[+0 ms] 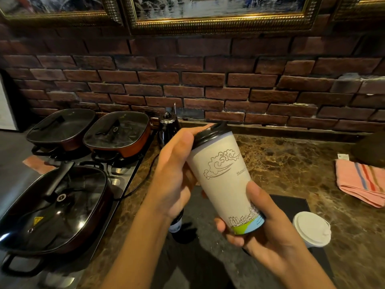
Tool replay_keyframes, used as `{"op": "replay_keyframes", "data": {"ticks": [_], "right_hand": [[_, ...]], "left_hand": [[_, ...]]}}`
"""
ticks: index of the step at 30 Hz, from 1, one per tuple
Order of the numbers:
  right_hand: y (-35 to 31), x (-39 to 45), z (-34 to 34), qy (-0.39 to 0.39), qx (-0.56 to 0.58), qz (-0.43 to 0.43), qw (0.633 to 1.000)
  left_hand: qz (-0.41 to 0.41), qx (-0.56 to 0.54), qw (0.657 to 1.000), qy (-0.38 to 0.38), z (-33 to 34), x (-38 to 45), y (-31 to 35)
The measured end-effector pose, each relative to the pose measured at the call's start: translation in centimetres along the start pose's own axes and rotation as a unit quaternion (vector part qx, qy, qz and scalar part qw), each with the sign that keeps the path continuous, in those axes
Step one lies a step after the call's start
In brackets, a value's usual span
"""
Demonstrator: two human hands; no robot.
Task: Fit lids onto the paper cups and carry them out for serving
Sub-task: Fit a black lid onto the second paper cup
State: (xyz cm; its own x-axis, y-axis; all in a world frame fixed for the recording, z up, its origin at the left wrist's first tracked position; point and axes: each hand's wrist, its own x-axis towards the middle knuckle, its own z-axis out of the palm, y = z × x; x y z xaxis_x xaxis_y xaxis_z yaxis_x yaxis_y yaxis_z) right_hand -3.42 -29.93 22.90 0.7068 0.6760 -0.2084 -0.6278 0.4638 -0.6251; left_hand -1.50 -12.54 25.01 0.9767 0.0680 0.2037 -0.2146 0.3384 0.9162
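Note:
I hold a tall white paper cup [224, 180] with line drawings, tilted left, above the counter. My right hand [260, 228] grips its base. My left hand [177, 174] wraps the top, fingers on the black lid [209, 133] sitting on the rim. A second cup with a white lid [312, 228] stands on a black tray [291, 202] at the lower right. Under my left wrist a small dark bottle [177, 223] shows partly.
Three lidded pans [62, 128] [118, 132] [54, 207] sit on the stove at left. A dark kettle [167, 126] stands against the brick wall. A pink striped towel [360, 180] lies on the marble counter [291, 163] at right.

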Motion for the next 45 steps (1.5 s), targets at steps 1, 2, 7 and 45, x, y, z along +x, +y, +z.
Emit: {"op": "replay_keyframes", "data": {"ticks": [1, 2, 7, 45], "right_hand": [[0.1, 0.0, 0.0, -0.015, 0.044, 0.025, 0.999], [0.2, 0.0, 0.0, -0.032, 0.084, 0.047, 0.995], [0.5, 0.0, -0.1, -0.080, 0.173, 0.091, 0.978], [0.7, -1.3, 0.7, -0.090, 0.167, 0.063, 0.980]], "left_hand": [[-0.015, -0.041, 0.999, -0.006, -0.1, -0.3, -0.2], [-0.028, -0.077, 0.996, -0.017, -0.2, -0.5, -0.3], [-0.049, -0.075, 0.995, -0.044, -0.7, -1.1, -0.2], [-0.093, -0.051, 0.994, 0.005, -0.1, -1.8, 1.0]]}}
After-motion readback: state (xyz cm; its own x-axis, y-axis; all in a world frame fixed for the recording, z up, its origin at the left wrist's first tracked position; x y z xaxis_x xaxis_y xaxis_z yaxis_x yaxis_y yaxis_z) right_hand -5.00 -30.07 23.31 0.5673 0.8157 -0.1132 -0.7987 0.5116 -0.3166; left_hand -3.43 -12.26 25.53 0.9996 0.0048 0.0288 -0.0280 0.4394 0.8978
